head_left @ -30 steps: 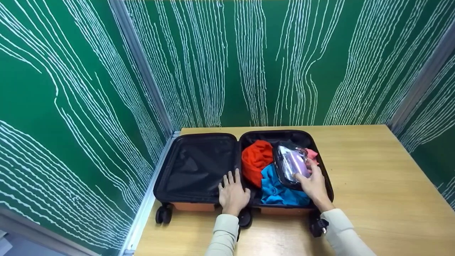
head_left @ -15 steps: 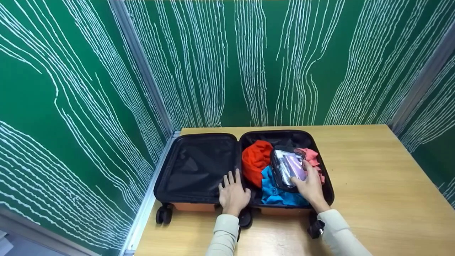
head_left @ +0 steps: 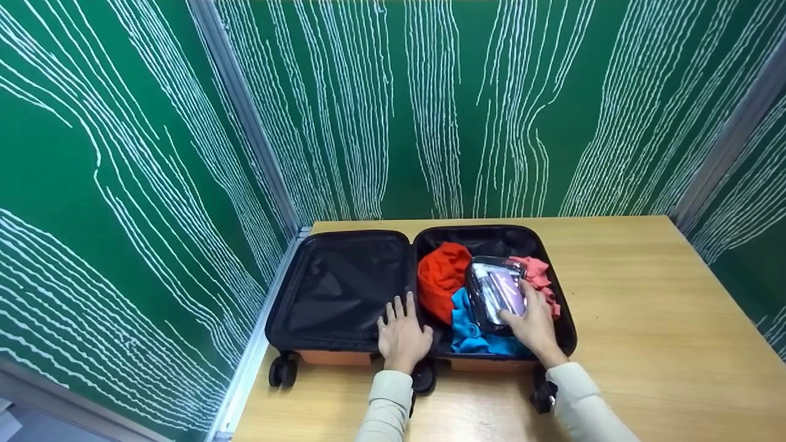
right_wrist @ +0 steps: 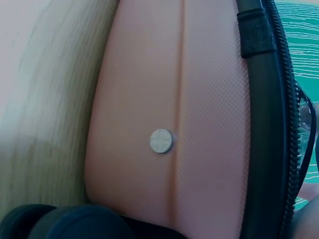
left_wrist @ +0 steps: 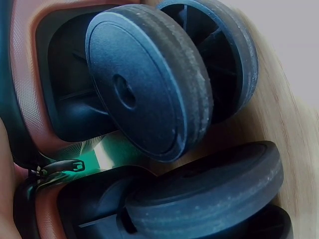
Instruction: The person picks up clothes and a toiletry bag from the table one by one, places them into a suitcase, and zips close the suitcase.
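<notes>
An open suitcase [head_left: 344, 345] lies flat, its two black-lined halves spread side by side. In the right half, a clear pouch with black trim [head_left: 481, 288] lies over the clothes, with purple and white items showing inside. My right hand [head_left: 534, 322] holds the pouch by its right side, thumb on the near part and fingers at the far edge. Under and around it are a red garment [head_left: 441, 285], a blue garment [head_left: 482, 342] and a pink garment [head_left: 535, 270]. My left hand [head_left: 403, 337] rests with straight, spread fingers on the suitcase's near middle edge.
Black wheels [head_left: 283, 369] stick out along the suitcase's near side; a large wheel [left_wrist: 139, 84] fills the left wrist view. The pink outer shell [right_wrist: 139, 89] and zipper [right_wrist: 286, 109] show in the right wrist view. Green walls [head_left: 430, 110] enclose the wooden table [head_left: 645, 307].
My right hand has brought the pouch slightly left and lower onto the clothes, uncovering more of the pink garment. The left hand has stayed in place.
</notes>
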{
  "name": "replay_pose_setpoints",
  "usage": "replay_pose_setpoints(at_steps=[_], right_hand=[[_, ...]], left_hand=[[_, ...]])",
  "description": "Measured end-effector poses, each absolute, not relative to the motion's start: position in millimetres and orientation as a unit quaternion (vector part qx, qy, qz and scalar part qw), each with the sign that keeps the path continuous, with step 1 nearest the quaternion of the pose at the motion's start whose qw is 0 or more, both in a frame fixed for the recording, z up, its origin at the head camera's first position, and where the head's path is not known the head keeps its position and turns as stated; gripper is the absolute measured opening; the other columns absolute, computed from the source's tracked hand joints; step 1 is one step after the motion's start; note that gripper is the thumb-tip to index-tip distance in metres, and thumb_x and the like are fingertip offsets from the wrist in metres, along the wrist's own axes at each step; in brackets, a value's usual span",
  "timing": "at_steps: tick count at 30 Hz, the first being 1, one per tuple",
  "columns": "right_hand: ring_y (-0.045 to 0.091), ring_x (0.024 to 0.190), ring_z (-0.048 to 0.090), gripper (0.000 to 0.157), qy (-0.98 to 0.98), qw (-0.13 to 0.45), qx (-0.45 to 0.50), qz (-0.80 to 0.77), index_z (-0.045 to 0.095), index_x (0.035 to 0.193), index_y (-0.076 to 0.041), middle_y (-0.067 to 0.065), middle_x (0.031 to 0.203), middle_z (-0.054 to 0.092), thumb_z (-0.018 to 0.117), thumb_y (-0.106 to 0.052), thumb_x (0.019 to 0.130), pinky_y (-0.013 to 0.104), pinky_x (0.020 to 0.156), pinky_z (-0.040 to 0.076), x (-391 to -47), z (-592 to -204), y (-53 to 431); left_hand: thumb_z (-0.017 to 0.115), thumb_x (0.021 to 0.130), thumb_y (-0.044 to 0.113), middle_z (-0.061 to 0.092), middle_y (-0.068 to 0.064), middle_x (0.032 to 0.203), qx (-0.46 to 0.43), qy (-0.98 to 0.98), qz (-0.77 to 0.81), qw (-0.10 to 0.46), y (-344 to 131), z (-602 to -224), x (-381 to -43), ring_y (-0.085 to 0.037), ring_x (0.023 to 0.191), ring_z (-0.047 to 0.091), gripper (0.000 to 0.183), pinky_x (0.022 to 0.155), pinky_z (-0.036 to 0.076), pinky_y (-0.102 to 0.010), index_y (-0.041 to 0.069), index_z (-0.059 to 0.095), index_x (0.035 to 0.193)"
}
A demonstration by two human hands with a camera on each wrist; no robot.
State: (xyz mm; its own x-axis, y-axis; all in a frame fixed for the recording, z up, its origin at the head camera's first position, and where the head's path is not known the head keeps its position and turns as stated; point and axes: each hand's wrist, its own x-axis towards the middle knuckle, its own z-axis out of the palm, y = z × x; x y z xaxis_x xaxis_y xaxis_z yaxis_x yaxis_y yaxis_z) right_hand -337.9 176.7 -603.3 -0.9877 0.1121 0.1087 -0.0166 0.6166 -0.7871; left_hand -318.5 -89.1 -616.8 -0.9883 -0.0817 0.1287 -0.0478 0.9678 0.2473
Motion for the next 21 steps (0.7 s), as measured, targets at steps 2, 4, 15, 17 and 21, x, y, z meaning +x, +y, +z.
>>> replay_pose_setpoints(at_steps=[2,4,15,17,21], right_hand=[[0.051,0.127,0.042,0.084,-0.901,0.066,-0.021,0.428,0.033,0.156,-0.002,0.033,0.143,0.042,0.075,-0.019,0.084,0.064,0.107,0.036,-337.9,-604.2,177.6],[0.051,0.125,0.043,0.085,-0.906,0.056,-0.016,0.420,0.033,0.156,-0.001,0.033,0.142,0.042,0.074,-0.021,0.085,0.064,0.105,0.036,-338.2,-605.4,178.5],[0.050,0.129,0.035,0.088,-0.921,0.021,-0.012,0.390,0.028,0.160,-0.007,0.029,0.145,0.035,0.073,-0.034,0.089,0.067,0.108,0.027,-339.4,-616.1,178.2],[0.049,0.128,0.036,0.088,-0.921,0.029,-0.013,0.388,0.029,0.159,-0.008,0.028,0.143,0.037,0.074,-0.036,0.088,0.066,0.106,0.028,-339.3,-618.0,177.4],[0.050,0.126,0.038,0.089,-0.923,0.041,-0.016,0.383,0.032,0.158,-0.011,0.028,0.141,0.038,0.076,-0.039,0.086,0.065,0.104,0.030,-338.0,-619.5,176.6]], left_hand=[[0.064,0.091,0.040,0.042,-0.015,0.161,0.031,-0.989,-0.125,0.069,-88.7,-617.0,-318.1,-0.038,0.150,0.039,0.079,0.118,0.034,-0.059,0.019,0.033,0.161],[0.064,0.092,0.040,0.041,-0.016,0.162,0.031,-0.989,-0.128,0.069,-88.7,-617.5,-317.6,-0.039,0.150,0.038,0.079,0.118,0.033,-0.059,0.019,0.032,0.162],[0.063,0.093,0.041,0.040,-0.014,0.163,0.032,-0.990,-0.123,0.064,-89.9,-616.3,-317.7,-0.038,0.151,0.038,0.079,0.119,0.032,-0.059,0.020,0.031,0.162],[0.063,0.093,0.041,0.040,-0.015,0.163,0.033,-0.990,-0.123,0.066,-89.6,-616.5,-317.7,-0.038,0.151,0.038,0.079,0.119,0.033,-0.059,0.020,0.031,0.162],[0.063,0.093,0.041,0.040,-0.015,0.163,0.032,-0.989,-0.127,0.065,-89.1,-616.5,-317.7,-0.038,0.151,0.038,0.079,0.119,0.032,-0.059,0.020,0.031,0.162]])
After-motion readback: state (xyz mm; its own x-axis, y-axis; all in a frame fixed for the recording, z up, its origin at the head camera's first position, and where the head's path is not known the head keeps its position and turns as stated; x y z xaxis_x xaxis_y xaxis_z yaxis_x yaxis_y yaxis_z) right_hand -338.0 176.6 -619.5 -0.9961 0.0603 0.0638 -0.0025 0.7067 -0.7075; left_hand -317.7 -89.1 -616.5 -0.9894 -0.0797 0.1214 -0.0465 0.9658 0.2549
